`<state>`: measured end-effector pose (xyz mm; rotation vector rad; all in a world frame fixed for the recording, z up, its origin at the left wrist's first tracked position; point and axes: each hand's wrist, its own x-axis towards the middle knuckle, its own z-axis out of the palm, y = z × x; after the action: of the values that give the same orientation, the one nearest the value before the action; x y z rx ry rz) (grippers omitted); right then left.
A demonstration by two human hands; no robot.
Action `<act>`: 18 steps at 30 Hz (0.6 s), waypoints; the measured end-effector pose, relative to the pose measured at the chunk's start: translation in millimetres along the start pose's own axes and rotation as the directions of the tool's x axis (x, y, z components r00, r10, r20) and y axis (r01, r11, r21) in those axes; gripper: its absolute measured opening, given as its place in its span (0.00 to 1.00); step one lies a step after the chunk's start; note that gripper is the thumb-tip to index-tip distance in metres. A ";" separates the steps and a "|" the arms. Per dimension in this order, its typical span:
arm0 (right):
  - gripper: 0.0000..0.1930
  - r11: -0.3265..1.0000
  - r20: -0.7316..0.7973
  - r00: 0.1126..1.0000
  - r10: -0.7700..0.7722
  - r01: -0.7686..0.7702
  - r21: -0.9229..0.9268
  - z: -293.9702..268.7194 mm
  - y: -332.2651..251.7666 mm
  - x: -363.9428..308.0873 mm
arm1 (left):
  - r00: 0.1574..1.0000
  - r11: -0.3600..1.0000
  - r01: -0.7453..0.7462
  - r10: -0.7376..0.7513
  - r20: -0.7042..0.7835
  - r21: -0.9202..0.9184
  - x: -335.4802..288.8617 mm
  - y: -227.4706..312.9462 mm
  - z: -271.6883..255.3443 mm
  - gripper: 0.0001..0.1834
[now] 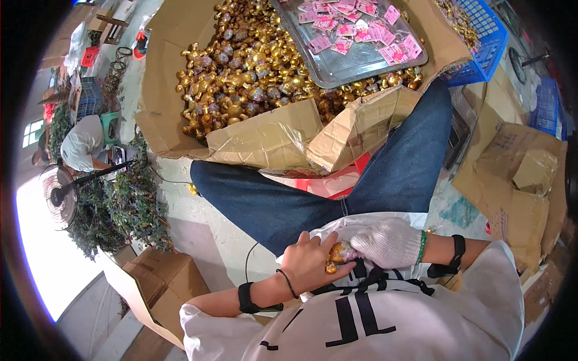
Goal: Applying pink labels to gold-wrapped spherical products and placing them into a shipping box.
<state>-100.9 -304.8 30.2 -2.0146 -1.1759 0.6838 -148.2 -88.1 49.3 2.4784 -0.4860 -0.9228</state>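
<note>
1. Left hand (pixel 308 260): bare, fingers partly curled, clasping the figurine (pixel 341 253) from the left.
2. Right hand (pixel 386 242): gloved, curled closed, gripping it from the right.
3. Figurine: gold, between both hands, above the lap (pixel 328 212).

Gleams like polished gold metal, mottled with glittery violet, on the small figure (pixel 341 252) at the bare fingers (pixel 328 242). Looks matt and rough-knit on the white cloth glove (pixel 388 243) just right of them. Looks like matt, dark denim on the trousers (pixel 265 198) near ahead of the fingers, and soft, matt cloth on the shirt (pixel 427 319) behind. Appears creased and matt on the cardboard box (pixel 265 135) farther ahead. Shines glossy and metallic gold on the heaped figures (pixel 235 90) inside. Looks smooth, grey and reflective on the tray (pixel 330 78) beyond; metal or plastic, hard to tell.
</note>
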 end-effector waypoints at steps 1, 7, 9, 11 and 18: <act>0.06 1.000 -0.001 1.000 -0.001 0.001 -0.001 4.5 3.1 -1.3 | 1.000 1.000 0.000 0.000 -0.001 0.001 1.4 -0.7 5.6 0.34; 0.07 0.995 0.051 0.993 0.102 -0.101 -0.019 19.8 10.3 -7.0 | 0.998 0.997 0.053 -0.054 -0.019 -0.061 3.5 3.0 33.5 0.32; 0.08 0.989 -0.028 0.988 0.149 -0.148 0.024 29.9 10.8 -11.1 | 0.997 0.997 0.070 -0.070 -0.015 -0.022 3.1 4.4 36.8 0.33; 0.08 0.985 0.031 0.985 0.168 -0.169 0.036 28.9 12.3 -10.5 | 0.996 0.996 0.088 -0.088 -0.017 -0.012 3.0 5.3 41.0 0.34; 0.06 0.981 0.168 0.977 0.127 -0.149 0.121 31.8 26.7 -15.6 | 0.986 0.981 0.167 -0.169 0.013 0.095 6.0 17.2 52.0 0.38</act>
<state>-117.1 -318.3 -8.8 -1.9710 -1.0558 0.9836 -182.1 -120.1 20.1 2.6292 -0.3376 -1.0136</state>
